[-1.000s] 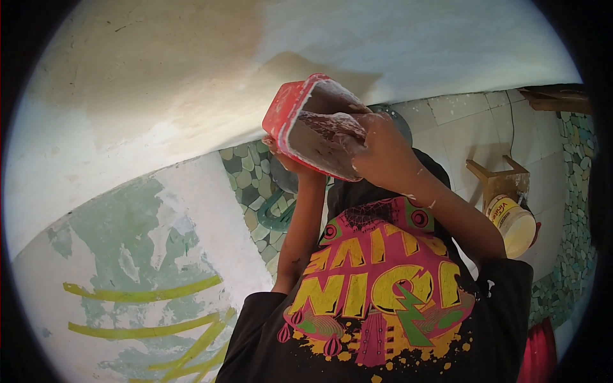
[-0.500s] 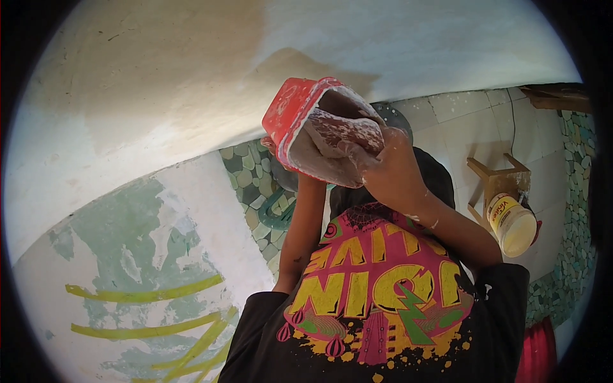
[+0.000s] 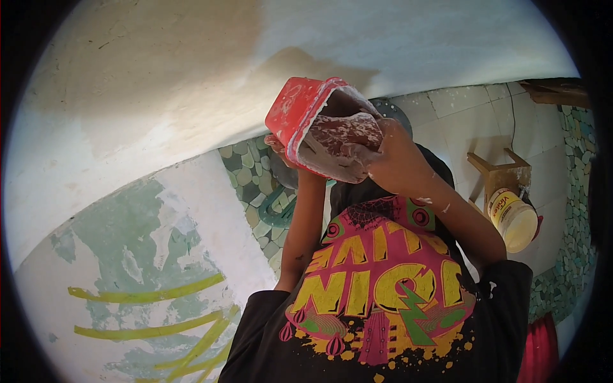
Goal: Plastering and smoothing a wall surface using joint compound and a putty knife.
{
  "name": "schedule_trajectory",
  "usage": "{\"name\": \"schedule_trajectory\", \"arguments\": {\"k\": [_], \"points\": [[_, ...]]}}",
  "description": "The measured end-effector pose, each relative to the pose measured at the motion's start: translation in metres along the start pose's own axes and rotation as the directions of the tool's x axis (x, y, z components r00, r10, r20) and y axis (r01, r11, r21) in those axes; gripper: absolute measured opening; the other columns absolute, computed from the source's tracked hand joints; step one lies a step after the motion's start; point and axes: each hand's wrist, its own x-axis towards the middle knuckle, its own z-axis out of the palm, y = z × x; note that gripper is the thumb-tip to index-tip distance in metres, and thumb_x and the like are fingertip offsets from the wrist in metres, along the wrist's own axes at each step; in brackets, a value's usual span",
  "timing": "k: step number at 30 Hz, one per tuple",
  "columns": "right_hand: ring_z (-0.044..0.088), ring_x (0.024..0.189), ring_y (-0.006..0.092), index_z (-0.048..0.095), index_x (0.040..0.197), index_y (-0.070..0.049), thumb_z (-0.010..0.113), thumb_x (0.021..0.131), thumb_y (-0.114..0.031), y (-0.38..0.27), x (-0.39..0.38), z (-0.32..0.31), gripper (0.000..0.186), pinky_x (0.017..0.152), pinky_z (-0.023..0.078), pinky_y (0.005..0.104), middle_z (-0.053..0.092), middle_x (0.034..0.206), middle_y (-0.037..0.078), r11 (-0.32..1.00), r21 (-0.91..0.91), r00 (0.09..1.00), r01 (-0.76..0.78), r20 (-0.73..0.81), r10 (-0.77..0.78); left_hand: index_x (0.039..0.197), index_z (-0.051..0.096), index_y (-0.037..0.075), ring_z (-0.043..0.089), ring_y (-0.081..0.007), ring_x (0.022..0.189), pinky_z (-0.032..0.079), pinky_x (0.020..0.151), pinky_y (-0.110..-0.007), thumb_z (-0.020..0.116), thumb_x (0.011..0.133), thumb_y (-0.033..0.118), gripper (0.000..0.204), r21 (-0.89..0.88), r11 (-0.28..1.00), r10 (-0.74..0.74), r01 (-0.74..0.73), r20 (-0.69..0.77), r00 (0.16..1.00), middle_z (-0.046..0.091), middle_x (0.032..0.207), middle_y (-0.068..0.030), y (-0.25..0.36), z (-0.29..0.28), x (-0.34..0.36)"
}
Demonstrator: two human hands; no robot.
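In front of my chest a red plastic tub (image 3: 288,115) is tilted, its mouth turned toward the right and toward me. White paste coats its rim and inner walls. My left hand (image 3: 278,148) grips the tub from its left side and underneath; most of its fingers are hidden behind it. At the tub's mouth, my right hand (image 3: 401,159) is closed on a flat brown scraper-like piece (image 3: 345,133) smeared with white, which reaches inside. Its exact kind is unclear, and my right fingertips are partly hidden. White smears mark my right wrist.
A pale wall (image 3: 159,70) rises just beyond the tub. To the right, a small wooden stool (image 3: 507,175) stands on the tiled floor with a white-and-yellow bucket (image 3: 514,220) by it. A green object (image 3: 279,210) lies on the pebble-patterned floor. A patchy green-white surface (image 3: 128,255) with yellow stripes spreads left.
My right hand has shifted slightly, and the brown piece sits at a different angle inside the tub. The tub has moved very little, still held by my left hand.
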Motion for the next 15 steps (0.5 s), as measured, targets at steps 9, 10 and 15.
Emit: {"name": "schedule_trajectory", "arguments": {"k": [9,10,15], "points": [[0.071,0.084,0.0251,0.068,0.106,0.006,0.063,0.087,-0.002,-0.005,-0.007,-0.012,0.021,0.081,0.053,0.0359,0.074,0.094,0.019,0.957,0.253,0.989,-0.145,0.024,0.143,0.153,0.036,0.008,0.044,-0.0367,0.14,0.034,0.119,-0.053,0.039,0.094,0.078,0.092,-0.115,0.993,-0.03,0.026,-0.032,0.999,0.042,0.155,-0.0175,0.01,-0.015,-0.004],[0.071,0.084,0.0242,0.068,0.106,0.006,0.063,0.087,-0.002,-0.008,-0.007,-0.016,0.021,0.081,0.053,0.0359,0.074,0.095,0.019,0.964,0.242,0.993,-0.114,0.004,0.117,0.153,0.036,0.008,0.044,-0.0368,0.14,0.034,0.119,-0.053,0.04,0.094,0.078,0.092,-0.127,0.992,-0.029,0.024,-0.036,0.999,0.042,0.155,-0.0175,0.003,-0.018,0.005],[0.07,0.082,0.0232,0.068,0.106,0.005,0.067,0.088,-0.005,-0.001,-0.007,-0.008,0.021,0.081,0.052,0.0362,0.074,0.094,0.019,0.989,0.149,0.996,0.0,-0.092,0.014,0.153,0.035,0.008,0.044,-0.0368,0.14,0.034,0.119,-0.053,0.04,0.093,0.078,0.092,-0.192,0.981,-0.034,0.025,-0.043,0.998,0.042,0.155,-0.0175,0.012,-0.024,0.007]]}}
